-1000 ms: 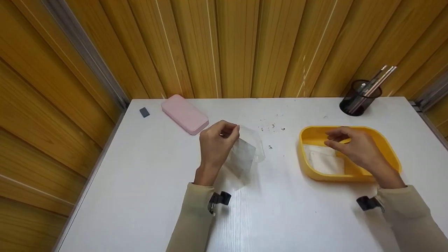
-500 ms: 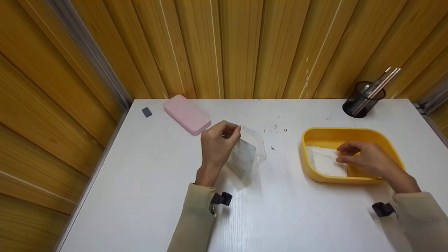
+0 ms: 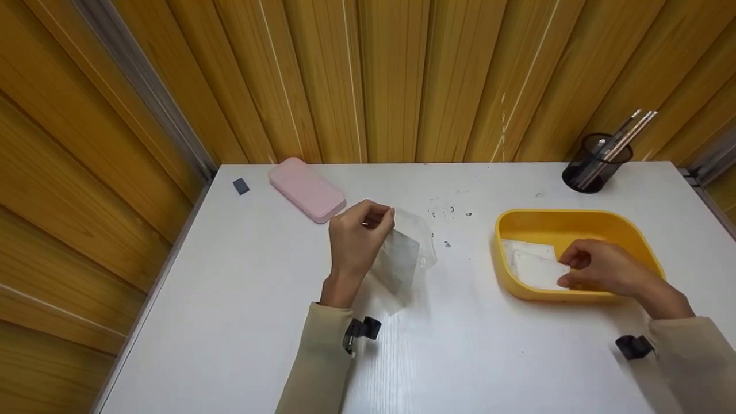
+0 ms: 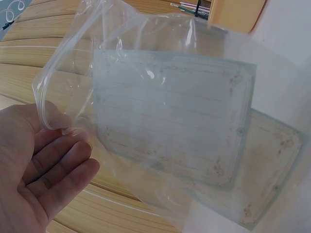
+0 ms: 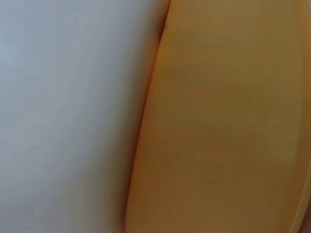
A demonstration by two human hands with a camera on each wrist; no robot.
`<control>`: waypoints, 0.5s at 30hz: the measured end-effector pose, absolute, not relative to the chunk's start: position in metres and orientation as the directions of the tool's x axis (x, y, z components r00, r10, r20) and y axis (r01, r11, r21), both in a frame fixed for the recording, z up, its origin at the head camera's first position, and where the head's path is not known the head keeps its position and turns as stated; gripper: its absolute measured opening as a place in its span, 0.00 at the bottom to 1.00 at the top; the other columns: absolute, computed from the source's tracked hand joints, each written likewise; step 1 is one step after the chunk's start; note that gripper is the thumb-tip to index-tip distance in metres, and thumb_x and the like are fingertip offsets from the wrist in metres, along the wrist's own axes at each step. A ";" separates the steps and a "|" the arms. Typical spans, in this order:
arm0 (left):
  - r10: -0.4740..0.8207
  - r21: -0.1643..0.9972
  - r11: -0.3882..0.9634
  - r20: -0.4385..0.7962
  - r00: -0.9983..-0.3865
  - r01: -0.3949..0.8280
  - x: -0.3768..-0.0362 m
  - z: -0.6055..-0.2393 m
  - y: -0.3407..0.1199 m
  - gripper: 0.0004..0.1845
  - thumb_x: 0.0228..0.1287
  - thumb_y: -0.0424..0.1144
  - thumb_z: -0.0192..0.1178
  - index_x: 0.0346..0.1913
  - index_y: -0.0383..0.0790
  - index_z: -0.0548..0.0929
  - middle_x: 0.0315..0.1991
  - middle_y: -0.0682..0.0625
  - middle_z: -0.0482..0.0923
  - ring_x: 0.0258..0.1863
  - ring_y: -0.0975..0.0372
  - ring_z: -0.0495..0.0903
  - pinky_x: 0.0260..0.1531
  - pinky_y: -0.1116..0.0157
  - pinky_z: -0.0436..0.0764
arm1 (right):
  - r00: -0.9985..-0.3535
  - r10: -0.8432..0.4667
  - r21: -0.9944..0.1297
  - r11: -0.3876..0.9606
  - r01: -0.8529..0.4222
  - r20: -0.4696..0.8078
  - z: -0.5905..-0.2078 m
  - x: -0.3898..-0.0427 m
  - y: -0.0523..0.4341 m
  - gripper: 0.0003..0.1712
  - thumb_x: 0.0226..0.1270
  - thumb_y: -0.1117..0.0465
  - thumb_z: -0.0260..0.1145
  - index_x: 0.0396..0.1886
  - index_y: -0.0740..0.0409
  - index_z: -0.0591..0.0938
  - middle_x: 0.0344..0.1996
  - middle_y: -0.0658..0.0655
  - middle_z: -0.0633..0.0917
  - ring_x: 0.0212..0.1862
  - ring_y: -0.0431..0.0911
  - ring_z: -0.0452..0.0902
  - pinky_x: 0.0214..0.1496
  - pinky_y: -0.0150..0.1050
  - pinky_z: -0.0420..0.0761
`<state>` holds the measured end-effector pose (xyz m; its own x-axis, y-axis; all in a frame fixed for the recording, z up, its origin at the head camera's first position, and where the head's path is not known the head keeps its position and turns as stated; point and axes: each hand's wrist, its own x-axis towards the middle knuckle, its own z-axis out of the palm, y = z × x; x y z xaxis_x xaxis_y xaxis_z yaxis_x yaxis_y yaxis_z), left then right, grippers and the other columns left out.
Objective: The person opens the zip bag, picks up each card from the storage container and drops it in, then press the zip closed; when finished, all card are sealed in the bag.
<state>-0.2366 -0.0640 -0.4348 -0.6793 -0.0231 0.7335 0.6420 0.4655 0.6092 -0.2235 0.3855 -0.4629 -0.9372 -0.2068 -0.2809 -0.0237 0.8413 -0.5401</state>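
Inside the yellow tray (image 3: 632,233), the right hand (image 3: 601,267) has dropped, pinching a white sheet (image 3: 537,270); left hand (image 3: 356,238) still grips the bag (image 3: 405,259).

No readable words, numbers or brand marks appear anywhere. The card (image 4: 170,121) inside the clear bag (image 4: 146,97) shows only faint ruled lines and a decorative border, possibly too blurred to carry text.
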 end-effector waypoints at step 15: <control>-0.026 0.618 0.474 0.722 -0.691 0.627 -0.236 -0.436 -0.066 0.03 0.62 0.27 0.73 0.32 0.34 0.90 0.27 0.48 0.88 0.24 0.62 0.86 0.28 0.67 0.86 | -0.966 -0.157 -0.608 0.794 0.001 -0.206 -0.465 -0.224 0.388 0.19 0.67 0.55 0.79 0.45 0.64 0.83 0.38 0.55 0.84 0.40 0.50 0.76 0.39 0.28 0.79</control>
